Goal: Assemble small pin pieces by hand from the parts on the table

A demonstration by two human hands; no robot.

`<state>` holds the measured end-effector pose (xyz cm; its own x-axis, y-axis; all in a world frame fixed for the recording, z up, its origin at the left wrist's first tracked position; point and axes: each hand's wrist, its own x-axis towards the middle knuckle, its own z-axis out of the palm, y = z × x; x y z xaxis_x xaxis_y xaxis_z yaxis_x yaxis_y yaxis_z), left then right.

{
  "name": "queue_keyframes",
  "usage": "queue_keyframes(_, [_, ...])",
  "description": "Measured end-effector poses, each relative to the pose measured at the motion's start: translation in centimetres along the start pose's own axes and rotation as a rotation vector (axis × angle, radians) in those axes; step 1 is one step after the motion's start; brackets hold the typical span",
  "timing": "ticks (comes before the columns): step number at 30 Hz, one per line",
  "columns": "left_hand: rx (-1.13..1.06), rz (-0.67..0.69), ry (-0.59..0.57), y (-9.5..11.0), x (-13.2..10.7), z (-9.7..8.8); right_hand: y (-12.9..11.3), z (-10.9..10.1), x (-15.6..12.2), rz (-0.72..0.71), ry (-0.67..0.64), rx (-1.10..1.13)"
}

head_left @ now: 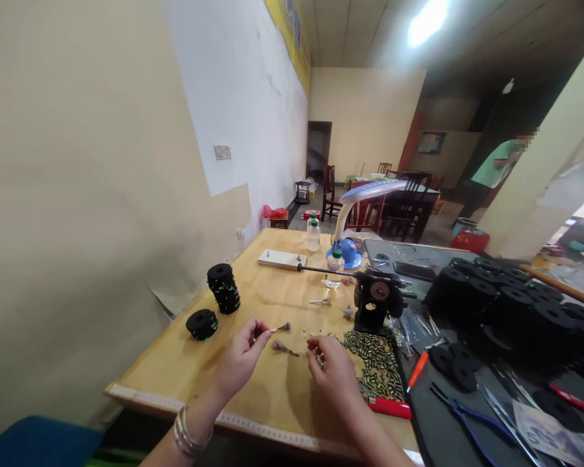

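My left hand [246,353], with bracelets at the wrist, pinches a small thin piece with a grey tufted end [285,327] just above the wooden table [175,383]. Below it lies a similar piece with red and green colouring [285,349]. My right hand [335,366] hovers close to the tabletop, its fingers curled and nearly together; what they hold, if anything, is too small to name. Tiny coloured bits [305,334] lie near its fingertips. Beside that hand spreads a pile of small dark-and-yellow striped pieces [377,363].
A black clamp-like device [372,305] with a long rod stands behind the pile. Black foam rolls [224,288] sit at left, with many more [506,305] at right. Blue-handled pliers [472,415], a red cylinder [390,407], a bottle [313,235] and a blue lamp [343,251] stand about. A person [494,165] is beyond.
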<state>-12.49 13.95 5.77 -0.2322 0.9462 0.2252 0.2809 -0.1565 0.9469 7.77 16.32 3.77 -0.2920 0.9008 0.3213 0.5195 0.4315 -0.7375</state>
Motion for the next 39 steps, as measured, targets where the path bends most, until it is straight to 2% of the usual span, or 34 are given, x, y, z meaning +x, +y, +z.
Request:
queue_keyframes(5, [-0.026,-0.102,0.039,-1.5,-3.1,0.1,-1.2,1.1,0.2,-0.109,-0.096,-0.261])
queue_keyframes(10, [-0.064,-0.164,0.049,-2.8,-5.0,1.2,-1.3,3.1,1.8,-0.076,-0.143,-0.380])
queue_keyframes(16, [-0.127,-0.189,0.065,-3.8,-5.6,1.2,-1.5,4.2,3.5,-0.006,-0.177,-0.228])
queue_keyframes(21, [-0.185,-0.212,0.080,-3.1,-6.0,0.9,-1.5,3.9,3.6,0.111,-0.145,-0.078])
queue_keyframes(25, [-0.267,-0.207,0.080,-1.3,-7.2,1.4,-1.3,2.6,1.9,0.173,-0.158,0.090])
queue_keyframes(30, [-0.415,-0.226,0.012,0.1,-9.4,3.3,-1.0,0.3,-2.2,0.306,-0.079,0.386])
queue_keyframes(34, [-0.605,-0.317,-0.063,0.5,-10.6,5.4,-0.4,-0.7,-5.0,0.370,-0.004,0.422])
queue_keyframes(39, [-0.722,-0.337,-0.139,1.1,-11.1,6.9,0.3,-0.5,-6.9,0.424,0.007,0.469])
